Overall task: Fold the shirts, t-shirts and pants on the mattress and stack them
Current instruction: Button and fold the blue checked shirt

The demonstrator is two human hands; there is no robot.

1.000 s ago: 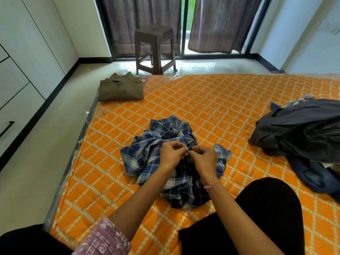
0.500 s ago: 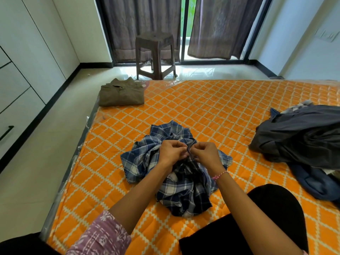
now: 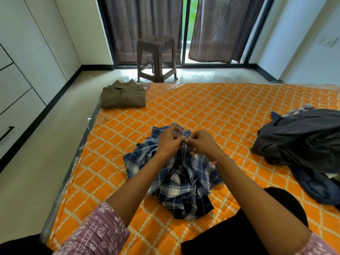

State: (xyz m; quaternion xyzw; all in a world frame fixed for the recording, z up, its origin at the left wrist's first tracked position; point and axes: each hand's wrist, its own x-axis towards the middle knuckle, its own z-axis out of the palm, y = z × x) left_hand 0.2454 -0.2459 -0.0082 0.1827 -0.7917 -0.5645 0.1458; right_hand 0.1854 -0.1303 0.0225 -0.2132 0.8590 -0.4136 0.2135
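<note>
A crumpled blue and white plaid shirt (image 3: 180,183) lies bunched in the middle of the orange quilted mattress (image 3: 220,111). My left hand (image 3: 170,141) and my right hand (image 3: 201,144) meet at the top of it, each pinching the shirt's front edge between fingers and thumb, close together. A folded olive-brown shirt (image 3: 122,95) lies flat at the mattress's far left corner. A heap of unfolded dark grey and navy clothes (image 3: 301,144) sits at the right edge.
A brown plastic stool (image 3: 156,57) stands on the floor beyond the mattress, before curtained glass doors. White cupboards line the left wall. My knees in black trousers (image 3: 272,227) are at the near edge of the mattress.
Both hands have stayed pinched together on the plaid shirt, lifting its front edge slightly higher. The shirt below hangs more stretched. The camera has tilted a little.
</note>
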